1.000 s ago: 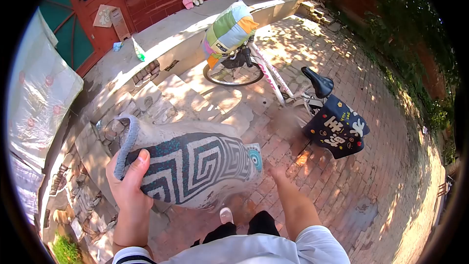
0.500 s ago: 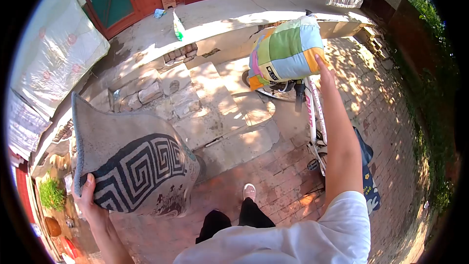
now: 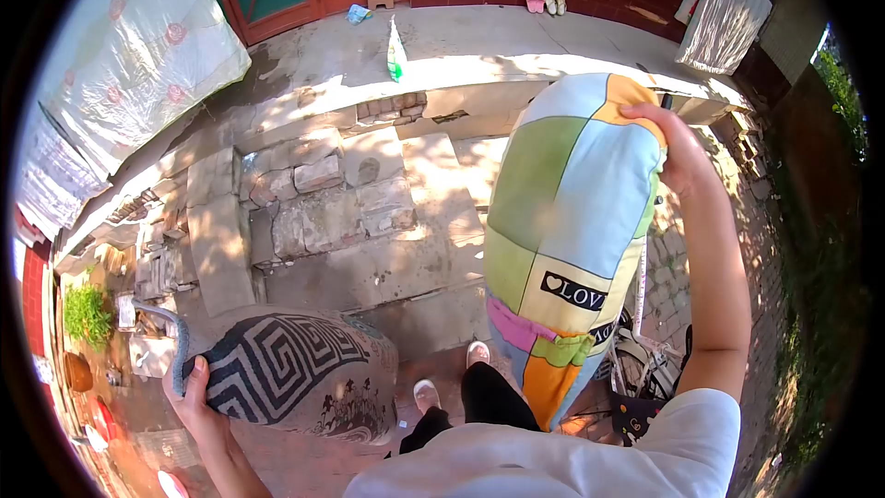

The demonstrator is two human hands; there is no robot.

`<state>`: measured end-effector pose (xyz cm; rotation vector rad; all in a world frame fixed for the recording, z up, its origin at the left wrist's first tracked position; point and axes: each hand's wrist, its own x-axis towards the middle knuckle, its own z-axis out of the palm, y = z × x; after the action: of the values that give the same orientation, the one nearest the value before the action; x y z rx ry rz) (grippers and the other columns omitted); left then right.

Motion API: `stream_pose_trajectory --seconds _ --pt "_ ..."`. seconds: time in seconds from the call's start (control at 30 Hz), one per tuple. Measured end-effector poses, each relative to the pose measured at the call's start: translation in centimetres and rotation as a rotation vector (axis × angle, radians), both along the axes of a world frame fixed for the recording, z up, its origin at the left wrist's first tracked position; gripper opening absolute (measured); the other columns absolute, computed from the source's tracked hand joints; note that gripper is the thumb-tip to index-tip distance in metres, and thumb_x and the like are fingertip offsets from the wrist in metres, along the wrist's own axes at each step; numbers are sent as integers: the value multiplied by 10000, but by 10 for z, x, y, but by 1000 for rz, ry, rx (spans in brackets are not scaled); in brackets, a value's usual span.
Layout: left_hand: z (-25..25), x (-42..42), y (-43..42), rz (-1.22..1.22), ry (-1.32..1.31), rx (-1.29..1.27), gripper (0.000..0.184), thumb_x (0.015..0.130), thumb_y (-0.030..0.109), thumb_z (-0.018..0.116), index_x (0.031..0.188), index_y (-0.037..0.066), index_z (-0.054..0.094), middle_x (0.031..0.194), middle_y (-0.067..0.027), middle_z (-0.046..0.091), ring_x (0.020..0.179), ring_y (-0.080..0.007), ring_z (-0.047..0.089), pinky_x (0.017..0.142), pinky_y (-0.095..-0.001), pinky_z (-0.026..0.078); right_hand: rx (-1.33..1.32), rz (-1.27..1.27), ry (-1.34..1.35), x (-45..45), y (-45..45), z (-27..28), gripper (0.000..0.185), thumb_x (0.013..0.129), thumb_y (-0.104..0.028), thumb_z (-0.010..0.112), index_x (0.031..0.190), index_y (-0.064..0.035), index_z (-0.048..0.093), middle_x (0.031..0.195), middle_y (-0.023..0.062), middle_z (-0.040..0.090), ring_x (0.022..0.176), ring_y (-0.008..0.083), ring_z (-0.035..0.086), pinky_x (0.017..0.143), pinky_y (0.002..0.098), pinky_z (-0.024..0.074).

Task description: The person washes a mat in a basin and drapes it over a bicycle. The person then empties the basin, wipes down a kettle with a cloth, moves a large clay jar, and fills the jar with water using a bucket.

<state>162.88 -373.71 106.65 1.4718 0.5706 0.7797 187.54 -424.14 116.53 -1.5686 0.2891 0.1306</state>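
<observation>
My left hand (image 3: pixel 195 406) grips the blue-grey bound edge of a grey-brown floor mat (image 3: pixel 295 369). The mat hangs bent at the lower left, showing a dark Greek-key band and small dark figures. On the right, my right hand (image 3: pixel 680 143) is closed on the upper corner of a stuffed patchwork pillow (image 3: pixel 562 194). Blue, green, orange and pink squares cover the pillow, with a black label bearing the letters LOV. It hangs upright in front of me and hides much of a white bicycle (image 3: pixel 643 360).
Worn concrete steps (image 3: pixel 419 267) lead up to a raised ledge (image 3: pixel 479 37). On it stand a white-and-green bag (image 3: pixel 395 53) and pairs of slippers (image 3: pixel 544 2). A plastic sheet (image 3: pixel 138 74) hangs at left, above a green plant (image 3: pixel 88 315).
The pillow has come off the bicycle and closer to me, turning from lying sideways to hanging upright. The mat has dropped lower, its upper corner folding down. My view has shifted left.
</observation>
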Motion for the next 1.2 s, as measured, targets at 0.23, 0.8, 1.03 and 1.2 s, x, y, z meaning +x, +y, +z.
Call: stream_pose_trajectory --seconds 0.23,0.8,1.03,1.2 --pt "11 53 -11 142 44 42 415 774 164 673 1105 -31 519 971 -90 569 884 -167 539 824 -284 422 508 147 -24 253 56 -108 286 892 -183 363 1071 -22 517 967 115 601 888 211 594 807 362 495" --pt "51 83 -18 334 -59 809 572 771 273 675 1226 -4 467 1191 -179 526 989 -296 565 809 -383 488 -301 959 405 192 149 -507 865 773 -681 467 1267 29 449 1331 212 413 1255 325 361 1016 421 292" --pt "90 134 -78 409 -347 807 332 701 146 658 965 -51 616 1032 -193 603 918 -295 590 779 -395 500 236 808 830 123 191 -575 1028 655 -797 473 1329 -30 364 1329 157 422 1209 300 403 1015 499 237" --pt "102 161 -80 376 -342 744 315 699 143 654 945 -50 620 1004 -192 611 907 -291 592 775 -409 496 820 491 942 94 179 -584 709 760 -653 529 1157 -66 553 1121 132 601 1017 247 572 901 380 432"
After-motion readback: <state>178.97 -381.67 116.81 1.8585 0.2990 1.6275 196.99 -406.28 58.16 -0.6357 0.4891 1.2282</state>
